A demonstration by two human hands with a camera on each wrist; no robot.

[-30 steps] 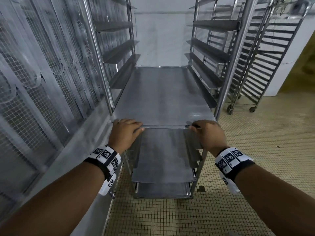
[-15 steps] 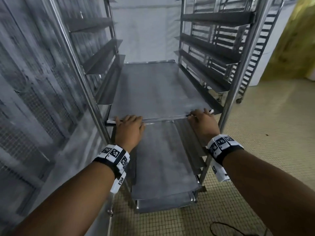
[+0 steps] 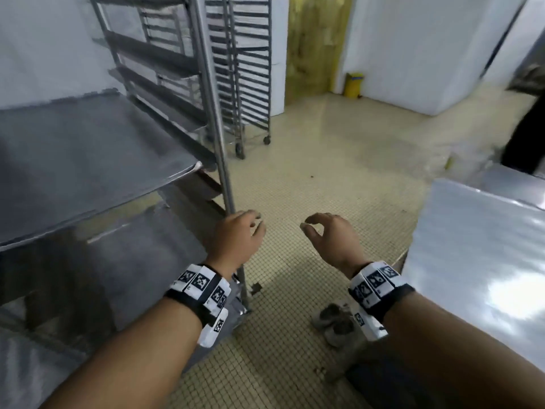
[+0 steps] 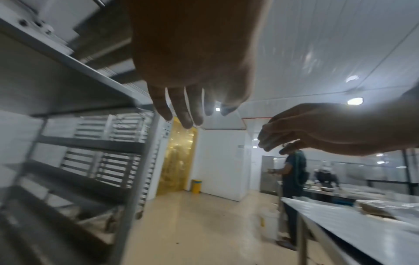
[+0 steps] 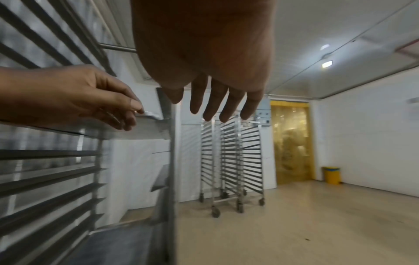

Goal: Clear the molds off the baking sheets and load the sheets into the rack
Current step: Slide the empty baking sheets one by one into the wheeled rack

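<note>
A steel baking sheet [image 3: 73, 160] lies in the metal rack [image 3: 218, 143] at my left, with more sheets on the runners below it [image 3: 141, 255]. My left hand [image 3: 250, 228] hangs in front of the rack's right post with loosely curled fingers [image 4: 181, 111] and holds nothing. My right hand [image 3: 312, 228] hovers beside it over the floor, fingers [image 5: 217, 100] relaxed and empty. In the right wrist view the left hand [image 5: 79, 96] is close to the sheet's front corner [image 5: 149, 114]. No mold shows clearly.
A steel table [image 3: 477, 261] stands at my right, with a blurred flat thing [image 4: 381, 208] on its far part. Empty wheeled racks [image 3: 244, 69] stand behind. A yellow strip curtain [image 3: 315, 45] and a yellow bin [image 3: 354, 84] are at the back. A person [image 4: 292, 179] stands past the table.
Both hands have come off the sheet's front edge and drawn back to the right of the rack. My view has swung right toward the floor and the table.
</note>
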